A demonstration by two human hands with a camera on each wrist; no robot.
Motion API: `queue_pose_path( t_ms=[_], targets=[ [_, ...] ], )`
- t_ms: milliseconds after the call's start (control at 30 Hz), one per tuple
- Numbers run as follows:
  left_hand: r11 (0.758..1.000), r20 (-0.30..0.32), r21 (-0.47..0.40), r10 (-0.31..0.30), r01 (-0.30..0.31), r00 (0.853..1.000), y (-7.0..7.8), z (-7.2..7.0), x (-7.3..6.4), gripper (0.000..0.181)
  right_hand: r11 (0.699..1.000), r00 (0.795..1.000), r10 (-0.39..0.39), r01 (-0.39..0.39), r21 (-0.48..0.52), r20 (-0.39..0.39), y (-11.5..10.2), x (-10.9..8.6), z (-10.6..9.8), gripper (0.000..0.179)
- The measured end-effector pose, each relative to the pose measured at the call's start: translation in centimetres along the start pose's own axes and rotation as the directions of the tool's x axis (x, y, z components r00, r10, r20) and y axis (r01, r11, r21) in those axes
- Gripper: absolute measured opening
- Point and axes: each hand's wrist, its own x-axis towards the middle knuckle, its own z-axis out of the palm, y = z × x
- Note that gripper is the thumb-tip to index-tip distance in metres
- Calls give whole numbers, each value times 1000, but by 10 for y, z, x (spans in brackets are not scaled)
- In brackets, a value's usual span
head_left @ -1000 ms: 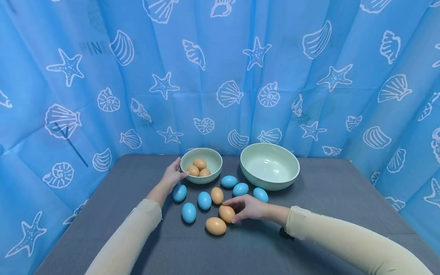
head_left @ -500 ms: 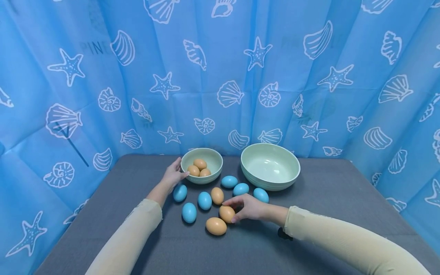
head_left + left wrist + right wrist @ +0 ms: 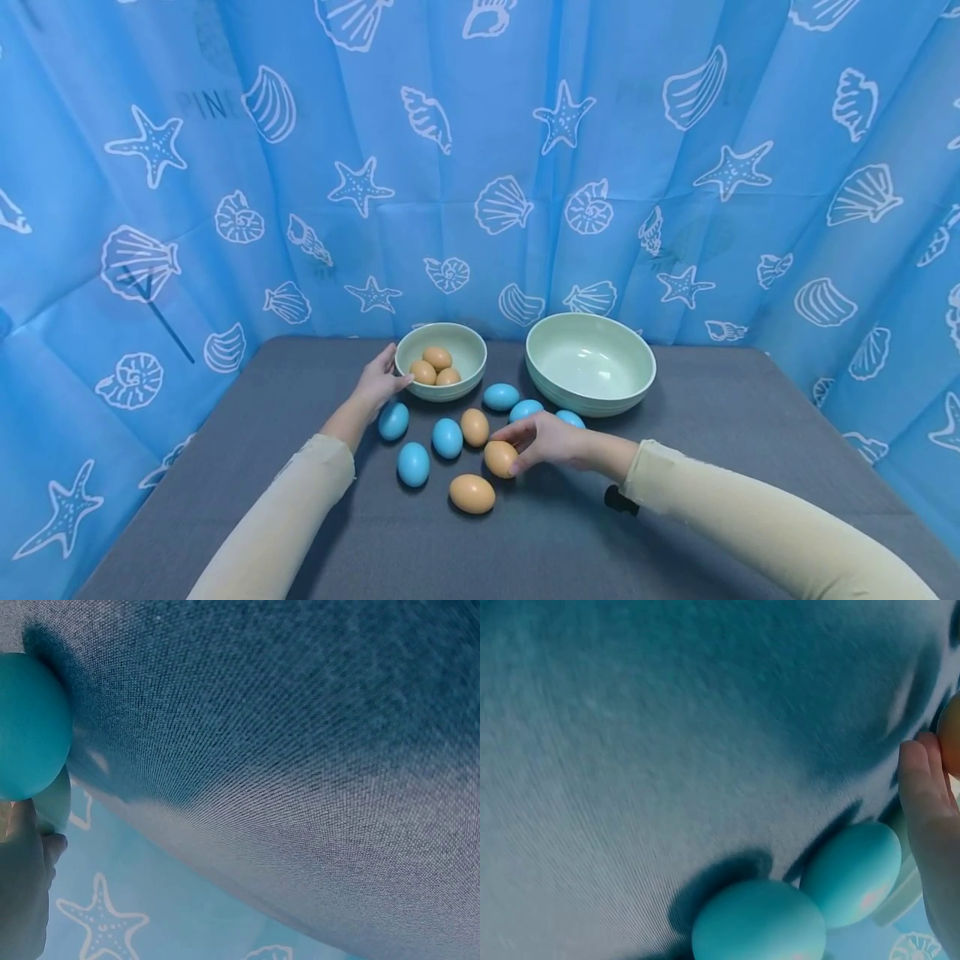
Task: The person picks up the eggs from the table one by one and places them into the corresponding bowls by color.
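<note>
My left hand point(image 3: 378, 383) grips the left side of a small pale green bowl point(image 3: 468, 354), its thumb at the near rim. Three brown eggs point(image 3: 435, 358) lie inside that bowl. Between thumb and fingers, my right hand point(image 3: 551, 437) pinches a brown egg point(image 3: 500, 459), which looks slightly raised off the cloth. Two more brown eggs lie close by, one behind point(image 3: 474, 427) and another egg in front point(image 3: 472, 494). In the right wrist view the held egg point(image 3: 951, 735) shows only partly at the edge. A blue egg point(image 3: 30, 727) sits below my left wrist.
A larger pale green bowl point(image 3: 588, 367) with nothing in it stands at the back right. Several blue eggs point(image 3: 447, 438) are scattered in front of both bowls, some near my right hand. Grey cloth point(image 3: 375, 542) covers the table; a blue shell-patterned curtain point(image 3: 480, 167) hangs behind.
My right hand has moved slightly up and to the right with the brown egg, leaving the front brown egg apart from it. The left hand stays at the small bowl.
</note>
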Motion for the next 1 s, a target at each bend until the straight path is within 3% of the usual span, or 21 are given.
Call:
queue_pose_path(
  t_ms=[433,767,1000],
  targets=[
    [1000,-7,-4,-15,15,1000,1,0,-2,78,999,997,48,-47,3,-56,-24,4,-16,54],
    [1000,-4,-11,1,-1,1000,1,-1,-1,77,995,995,33,-24,94,-98,-49,17,-29,52],
    [1000,2,-20,-2,2,1000,2,0,-2,77,995,992,16,-3,102,-123,-59,32,-35,52]
  ],
)
